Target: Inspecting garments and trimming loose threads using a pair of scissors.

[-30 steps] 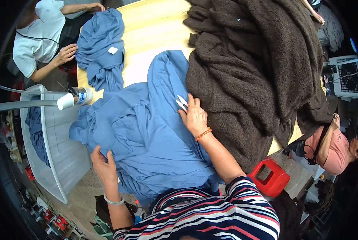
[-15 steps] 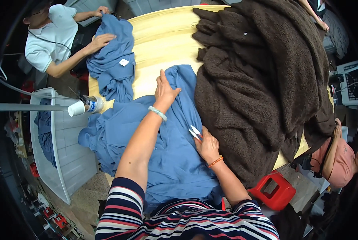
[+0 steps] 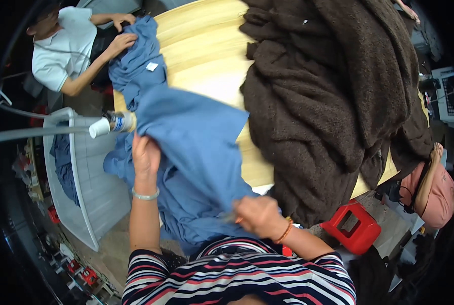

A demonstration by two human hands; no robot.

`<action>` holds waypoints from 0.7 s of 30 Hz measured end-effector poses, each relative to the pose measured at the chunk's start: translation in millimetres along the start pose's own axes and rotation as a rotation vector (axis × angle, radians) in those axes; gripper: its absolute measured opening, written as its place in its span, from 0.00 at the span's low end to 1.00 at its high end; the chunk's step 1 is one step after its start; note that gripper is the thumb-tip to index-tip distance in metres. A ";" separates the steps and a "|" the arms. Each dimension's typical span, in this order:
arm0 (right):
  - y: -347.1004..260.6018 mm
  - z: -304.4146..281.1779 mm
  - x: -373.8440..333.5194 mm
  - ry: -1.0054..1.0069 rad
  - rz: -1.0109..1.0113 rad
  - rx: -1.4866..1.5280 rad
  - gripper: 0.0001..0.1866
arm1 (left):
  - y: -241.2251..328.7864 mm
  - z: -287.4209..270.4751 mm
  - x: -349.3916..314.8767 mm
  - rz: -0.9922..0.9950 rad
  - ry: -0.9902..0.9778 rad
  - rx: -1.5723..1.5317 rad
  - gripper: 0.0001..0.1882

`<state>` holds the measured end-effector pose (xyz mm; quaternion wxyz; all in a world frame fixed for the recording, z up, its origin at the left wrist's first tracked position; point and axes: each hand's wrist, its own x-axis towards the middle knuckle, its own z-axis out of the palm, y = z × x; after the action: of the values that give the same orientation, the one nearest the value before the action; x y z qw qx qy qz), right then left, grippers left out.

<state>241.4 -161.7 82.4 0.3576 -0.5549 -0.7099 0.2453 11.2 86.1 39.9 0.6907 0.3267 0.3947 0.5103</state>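
the blue cloth (image 3: 194,122) has swung up leftward, baring more table (image 3: 201,56). the left hand (image 3: 147,157) sits half-curled at its edge, the right hand (image 3: 259,216) blurs; i can't tell either grip

Txt illegible (jar label (image 3: 119,122) prob. blurry)
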 end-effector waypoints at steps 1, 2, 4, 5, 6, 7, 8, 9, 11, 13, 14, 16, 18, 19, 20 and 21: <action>-20.3 11.5 -1.9 -0.150 -0.050 0.056 0.19 | 5.5 -35.4 -17.7 -0.018 0.109 -0.033 0.19; -32.0 29.1 -7.8 -0.276 -0.057 0.121 0.18 | 7.4 -80.3 -36.0 -0.093 0.162 -0.080 0.20; -35.4 62.1 -21.0 -0.427 -0.082 0.194 0.17 | 0.0 -137.4 -63.1 -0.174 0.485 -0.096 0.22; -32.0 76.1 -27.4 -0.511 -0.028 0.174 0.16 | 3.5 -141.2 -71.0 -0.177 0.497 -0.102 0.22; -32.7 82.5 -28.9 -0.594 0.028 0.151 0.15 | 10.4 -134.7 -79.1 -0.146 0.515 -0.099 0.23; -29.9 84.9 -29.5 -0.633 0.080 0.101 0.13 | 17.1 -127.6 -86.8 -0.118 0.530 -0.097 0.25; -29.3 85.1 -28.2 -0.610 0.092 0.122 0.13 | 27.9 -115.9 -97.5 -0.084 0.551 -0.097 0.27; -29.6 84.9 -26.7 -0.588 0.103 0.141 0.13 | 38.1 -105.2 -107.9 -0.051 0.572 -0.097 0.29; -34.2 80.0 -22.1 -0.614 0.102 0.119 0.14 | 47.8 -96.8 -123.9 0.013 0.606 -0.102 0.33; -39.6 75.9 -20.9 -0.621 0.104 0.097 0.15 | 46.7 -113.4 -134.8 0.048 0.610 -0.146 0.30; -42.3 74.0 -21.4 -0.626 0.108 0.075 0.15 | 47.3 -108.2 -139.3 0.212 0.654 0.230 0.29; -44.8 73.2 -27.2 -0.603 0.130 0.062 0.16 | 47.7 -85.4 -149.7 0.566 0.540 0.856 0.22; -50.1 70.9 -34.3 -0.574 0.166 0.071 0.16 | 47.0 -68.8 -175.2 0.525 0.124 1.096 0.19; -54.7 69.4 -37.5 -0.576 0.174 0.062 0.16 | 39.3 -53.5 -183.9 0.431 -0.029 1.113 0.19; -59.7 66.2 -37.7 -0.562 0.192 0.063 0.16 | 32.3 -36.5 -190.8 0.343 -0.178 1.125 0.18; -63.8 65.5 -37.4 -0.545 0.209 0.063 0.16 | 16.3 -34.5 -194.6 0.151 -0.249 1.046 0.22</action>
<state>156.1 -211.4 80.3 0.1435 -0.5271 -0.7110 0.4427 -59.0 -95.3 78.6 0.4389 0.7124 0.4865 0.2513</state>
